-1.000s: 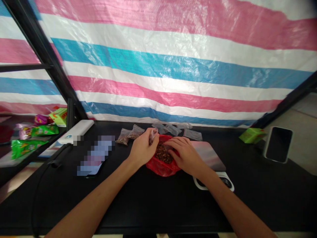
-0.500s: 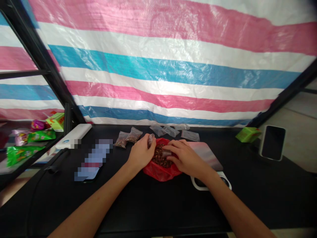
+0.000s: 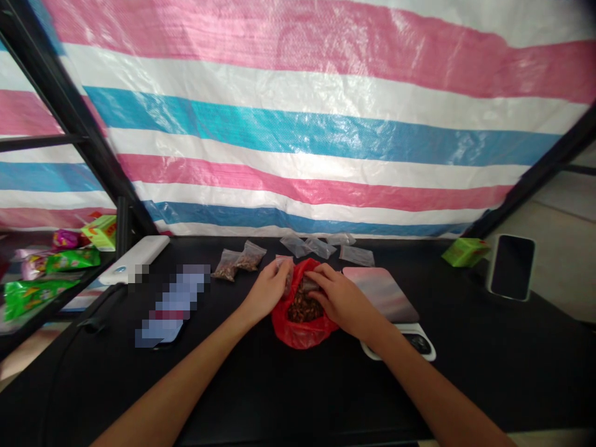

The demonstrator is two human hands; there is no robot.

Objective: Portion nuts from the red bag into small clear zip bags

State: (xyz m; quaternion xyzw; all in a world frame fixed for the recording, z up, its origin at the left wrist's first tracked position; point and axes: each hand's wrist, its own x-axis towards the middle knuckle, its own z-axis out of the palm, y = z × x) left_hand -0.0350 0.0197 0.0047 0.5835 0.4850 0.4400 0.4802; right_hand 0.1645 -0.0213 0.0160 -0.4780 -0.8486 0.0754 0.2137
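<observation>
Between my hands a red plastic bag (image 3: 300, 336) stands open, with brown dried grains or pellets (image 3: 303, 309) inside. My left hand (image 3: 264, 290) is closed on a small clear zip bag (image 3: 287, 273) at the red bag's left rim. Over the right side of the opening, my right hand (image 3: 342, 299) grips a small translucent cup (image 3: 308, 284), partly hidden by the fingers. Just right of that hand is a digital scale (image 3: 384, 292) with a shiny plate, its front partly covered by my forearm.
Two filled zip bags (image 3: 250, 256) lie at the back left, several flat clear bags (image 3: 356, 255) behind the scale. A phone (image 3: 174, 310) and a white power bank (image 3: 135, 257) are on the left. On the right are a green box (image 3: 464, 252) and an upright phone (image 3: 512, 267).
My right hand has brought the cup up and left, close to the zip bag. The zip bag now stands more upright in my left hand, and the red bag's opening has shifted.
</observation>
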